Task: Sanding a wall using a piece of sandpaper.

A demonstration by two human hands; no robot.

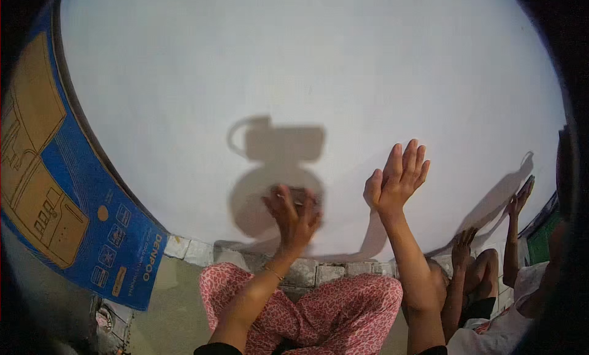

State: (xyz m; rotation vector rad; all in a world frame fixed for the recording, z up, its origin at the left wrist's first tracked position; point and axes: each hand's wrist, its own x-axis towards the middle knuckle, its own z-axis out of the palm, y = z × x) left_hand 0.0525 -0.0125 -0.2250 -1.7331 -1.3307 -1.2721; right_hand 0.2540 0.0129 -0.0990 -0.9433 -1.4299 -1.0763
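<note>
My left hand (293, 223) is raised in front of a white wall (392, 66), over the lower part of a dark shadow (285, 143). Its fingers are spread, slightly bent and a little blurred, and nothing shows in them. A thin bracelet (273, 273) circles that wrist. Further right and higher, my right hand (397, 180) is held up with fingers stretched out and the thumb apart, holding nothing. Whether either hand touches the wall, I cannot tell. The shadow has a round lower shape and a boxy top with a loop at its left.
A blue and brown printed cardboard panel (132, 247) leans at the left. Pale bricks (331, 273) line the wall's foot. My legs in pink patterned trousers (343, 300) are folded below. At the right, another person's hands (463, 247) are raised near the wall, beside a green object (544, 239).
</note>
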